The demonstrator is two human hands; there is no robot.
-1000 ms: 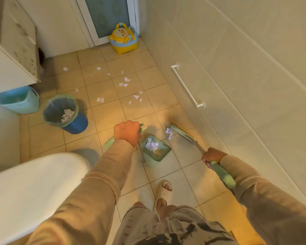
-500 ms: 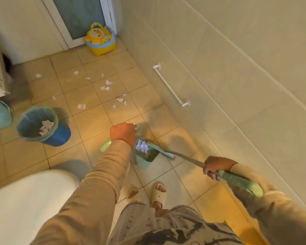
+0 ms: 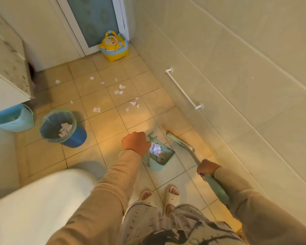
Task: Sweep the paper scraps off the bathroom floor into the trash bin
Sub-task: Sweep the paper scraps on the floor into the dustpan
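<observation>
The left hand [image 3: 135,143] reaches forward, fist closed on the dustpan [image 3: 162,156] handle; the pan sits on the floor holding scraps. The right hand [image 3: 207,168], lower and nearer the wall, grips the broom [image 3: 181,143] handle, head just beside the pan. More scraps [image 3: 119,91] lie beyond; the bin [image 3: 64,129] stands left.

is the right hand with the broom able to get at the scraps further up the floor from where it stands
Probably yes. The right hand grips the broom, whose head rests beside the dustpan. Bare tiles lie between it and the paper scraps, though a step forward looks needed.
</observation>
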